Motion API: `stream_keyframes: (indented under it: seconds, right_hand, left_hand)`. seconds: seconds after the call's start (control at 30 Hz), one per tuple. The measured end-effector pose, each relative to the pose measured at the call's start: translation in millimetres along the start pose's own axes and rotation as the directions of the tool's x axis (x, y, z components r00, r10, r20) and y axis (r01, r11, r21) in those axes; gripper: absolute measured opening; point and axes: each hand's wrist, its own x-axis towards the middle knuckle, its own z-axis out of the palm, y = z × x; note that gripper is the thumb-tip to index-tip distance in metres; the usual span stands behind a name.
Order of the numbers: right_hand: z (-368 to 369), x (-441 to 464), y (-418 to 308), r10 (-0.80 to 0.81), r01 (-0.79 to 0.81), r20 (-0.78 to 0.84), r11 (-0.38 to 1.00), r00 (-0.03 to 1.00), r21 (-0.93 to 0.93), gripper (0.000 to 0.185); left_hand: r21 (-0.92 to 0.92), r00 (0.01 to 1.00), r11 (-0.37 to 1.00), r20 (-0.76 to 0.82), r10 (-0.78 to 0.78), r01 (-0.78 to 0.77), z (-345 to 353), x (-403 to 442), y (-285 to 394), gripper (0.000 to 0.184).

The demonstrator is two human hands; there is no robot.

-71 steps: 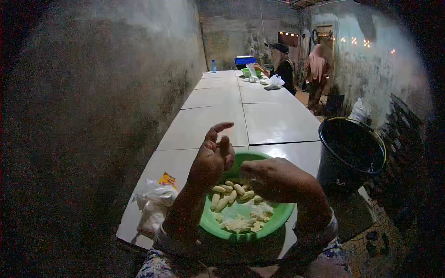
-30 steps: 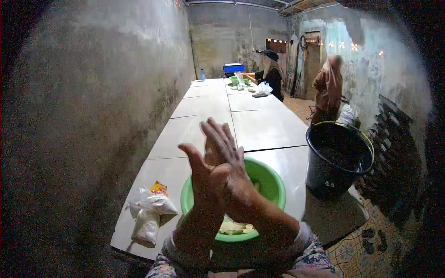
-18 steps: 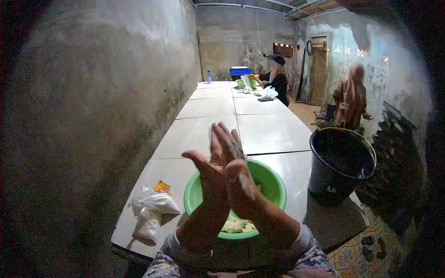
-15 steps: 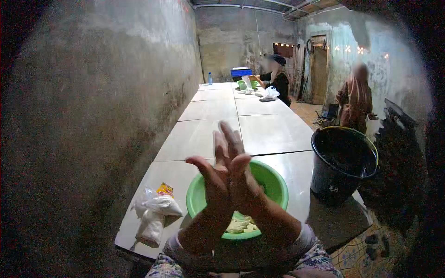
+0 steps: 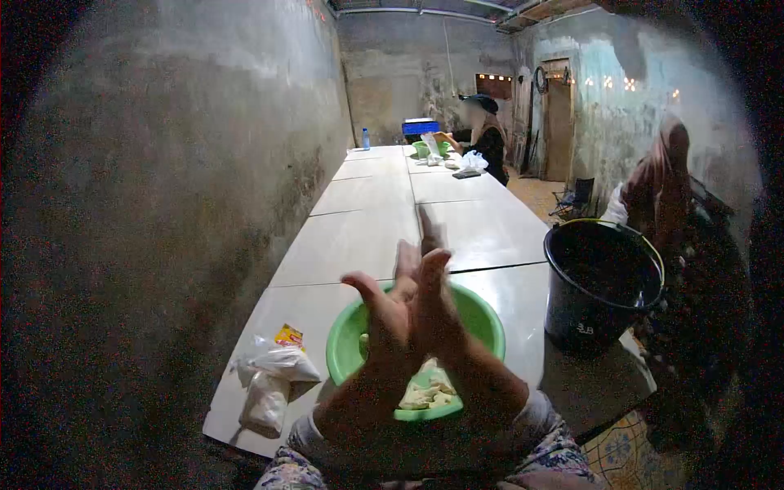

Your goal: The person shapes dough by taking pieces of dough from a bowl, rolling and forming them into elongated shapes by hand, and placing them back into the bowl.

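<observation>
My left hand (image 5: 387,314) and my right hand (image 5: 437,306) are raised over a green basin (image 5: 333,351), palms facing and pressed together. Fingers on both are stretched out and the thumbs stick up; the fingertips are smeared by motion. Whether anything lies between the palms is hidden. Inside the basin, pale dough-like pieces (image 5: 429,392) show below my wrists, and my forearms cover much of the rest. To the left of the basin lie clear plastic bags of white powder (image 5: 265,400) and a small yellow-and-red packet (image 5: 289,336).
A black bucket (image 5: 572,302) stands on the right edge of the long white-topped table (image 5: 359,237). Beyond it is a person (image 5: 665,180). Another person (image 5: 487,143) works at the far end near a green bowl (image 5: 421,150), a blue bottle (image 5: 365,139) and a blue crate (image 5: 420,128).
My pressed hands have shifted slightly right, with the fingers sliding against each other. The person on the right has come closer, behind the bucket.
</observation>
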Motion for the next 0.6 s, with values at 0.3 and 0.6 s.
stream_keyframes:
  seconds: [0.3, 0.6]
  right_hand:
    - [17, -2, 68, -0.199, 0.162, -0.024, 0.855, 0.980, -0.493, 0.063]
    - [-33, 12, 27, -0.225, -0.077, -0.182, 0.409, 0.957, -0.909, 0.061]
  left_hand:
    - [-0.016, 0.962, 0.973, 0.144, 0.230, -0.230, -17, 10, 7, 0.112]
    - [-0.270, 0.932, 0.912, 0.277, -0.234, 0.309, -37, 25, -20, 0.109]
